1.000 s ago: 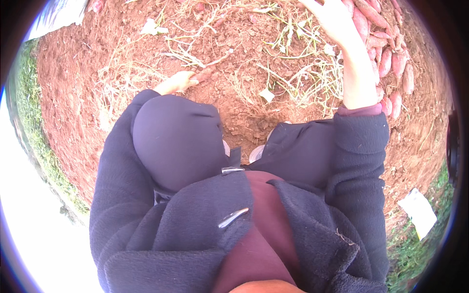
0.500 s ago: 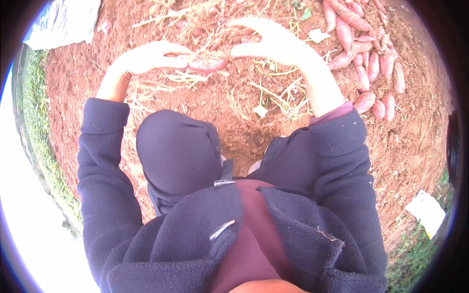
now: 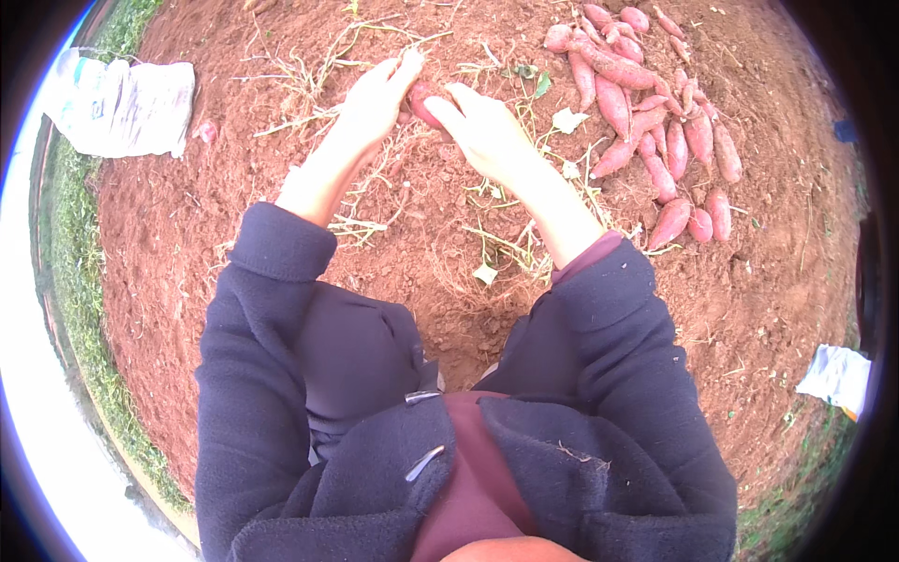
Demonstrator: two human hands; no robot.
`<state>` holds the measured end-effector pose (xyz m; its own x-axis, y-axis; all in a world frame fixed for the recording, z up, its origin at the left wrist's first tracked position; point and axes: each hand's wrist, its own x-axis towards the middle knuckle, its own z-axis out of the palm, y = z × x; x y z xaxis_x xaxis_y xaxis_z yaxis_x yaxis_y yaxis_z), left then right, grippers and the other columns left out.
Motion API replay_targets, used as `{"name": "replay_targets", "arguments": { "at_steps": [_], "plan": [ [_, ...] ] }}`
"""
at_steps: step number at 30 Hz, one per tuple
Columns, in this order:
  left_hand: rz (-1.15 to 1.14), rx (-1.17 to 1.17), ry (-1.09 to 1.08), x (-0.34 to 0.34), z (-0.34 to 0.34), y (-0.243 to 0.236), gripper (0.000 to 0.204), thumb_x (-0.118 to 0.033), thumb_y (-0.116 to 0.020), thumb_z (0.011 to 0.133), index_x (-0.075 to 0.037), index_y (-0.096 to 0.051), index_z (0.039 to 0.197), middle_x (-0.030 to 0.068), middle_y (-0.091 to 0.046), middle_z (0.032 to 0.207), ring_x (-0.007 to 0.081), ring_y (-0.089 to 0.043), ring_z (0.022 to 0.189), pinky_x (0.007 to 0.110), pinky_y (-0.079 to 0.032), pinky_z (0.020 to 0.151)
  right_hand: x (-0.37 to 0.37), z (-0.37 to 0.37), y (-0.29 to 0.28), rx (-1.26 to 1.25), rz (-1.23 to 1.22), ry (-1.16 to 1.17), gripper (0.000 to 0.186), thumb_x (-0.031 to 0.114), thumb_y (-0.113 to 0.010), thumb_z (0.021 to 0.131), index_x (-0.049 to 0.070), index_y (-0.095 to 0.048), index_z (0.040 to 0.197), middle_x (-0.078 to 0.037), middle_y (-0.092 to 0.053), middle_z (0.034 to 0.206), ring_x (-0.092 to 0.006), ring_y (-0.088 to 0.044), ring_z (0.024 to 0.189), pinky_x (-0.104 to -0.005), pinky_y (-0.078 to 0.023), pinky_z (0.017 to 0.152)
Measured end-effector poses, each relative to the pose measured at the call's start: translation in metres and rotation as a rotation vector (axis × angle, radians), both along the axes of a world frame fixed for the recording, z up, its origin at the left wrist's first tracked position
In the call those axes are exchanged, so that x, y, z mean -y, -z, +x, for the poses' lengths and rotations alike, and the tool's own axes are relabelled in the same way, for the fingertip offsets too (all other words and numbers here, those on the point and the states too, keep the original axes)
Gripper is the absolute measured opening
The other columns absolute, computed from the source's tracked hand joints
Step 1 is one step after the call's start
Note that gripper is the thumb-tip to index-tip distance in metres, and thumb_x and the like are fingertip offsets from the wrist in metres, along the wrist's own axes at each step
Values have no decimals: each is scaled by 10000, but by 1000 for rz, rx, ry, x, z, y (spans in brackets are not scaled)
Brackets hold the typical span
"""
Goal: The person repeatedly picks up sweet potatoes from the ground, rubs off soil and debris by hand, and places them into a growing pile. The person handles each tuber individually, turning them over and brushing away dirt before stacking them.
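A reddish-pink sweet potato (image 3: 424, 103) is held between my two hands, ahead of my knees and just above the soil. My left hand (image 3: 375, 101) curls around its left side, while the thumb and fingers of my right hand (image 3: 482, 129) press on its right side. Parts of the root are covered by my fingers. Thin dry roots and pale stalks (image 3: 361, 227) are scattered on the red-brown earth under my forearms.
To the right lies a heap of sweet potatoes (image 3: 613, 108). Green leaves and cut vines (image 3: 506, 245) are strewn between it and me. White sacks lie at the far left (image 3: 140, 108) and lower right (image 3: 835, 379). Grass (image 3: 80, 262) borders the soil on the left.
My hands, earlier apart on either side of a sweet potato on the ground, have come together around one. The view has shifted, bringing more of the heap into sight.
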<state>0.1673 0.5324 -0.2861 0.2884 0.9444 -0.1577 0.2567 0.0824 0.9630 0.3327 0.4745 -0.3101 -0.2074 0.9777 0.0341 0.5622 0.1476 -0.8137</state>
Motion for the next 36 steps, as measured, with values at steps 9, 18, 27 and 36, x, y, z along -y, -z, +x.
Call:
{"name": "replay_targets", "arguments": {
  "at_steps": [9, 18, 27, 36],
  "plan": [
    [185, 37, 126, 1, -6, 6, 446, -401, -550, 934, -89, -525, 1252, -18, -528, 966, 45, -440, 850, 185, -348, 529, -16, 21, 17, -501, -461, 174, 305, 257, -528, 942, 45, -590, 1152, -103, -641, 960, -178, -610, 848, -311, -499, 693],
    [-42, 172, 163, 6, -3, 1, 350, -379, -576, 925, -109, -551, 1147, 7, -559, 1070, 78, -519, 864, 209, -412, 635, -11, 6, 2, -376, -52, 109, 585, 467, -718, 787, 25, -617, 1157, -123, -651, 993, -184, -613, 900, -325, -475, 802],
    [-175, 407, 216, 5, -3, 5, 355, -290, -550, 951, -78, -518, 1233, 53, -555, 1194, 170, -545, 1081, 373, -402, 976, -17, 17, 6, -649, -167, 132, 364, 309, -579, 921, 7, -624, 1119, -103, -659, 992, -161, -594, 883, -306, -463, 814],
    [-196, 495, 107, 3, -5, 0, 361, -280, -534, 959, -75, -503, 1254, 92, -521, 1241, 230, -567, 1097, 371, -442, 918, -15, 21, 3, -277, -127, 65, 515, 422, -578, 899, -26, -589, 1151, -166, -663, 958, -191, -629, 876, -351, -481, 794]
  ]
}}
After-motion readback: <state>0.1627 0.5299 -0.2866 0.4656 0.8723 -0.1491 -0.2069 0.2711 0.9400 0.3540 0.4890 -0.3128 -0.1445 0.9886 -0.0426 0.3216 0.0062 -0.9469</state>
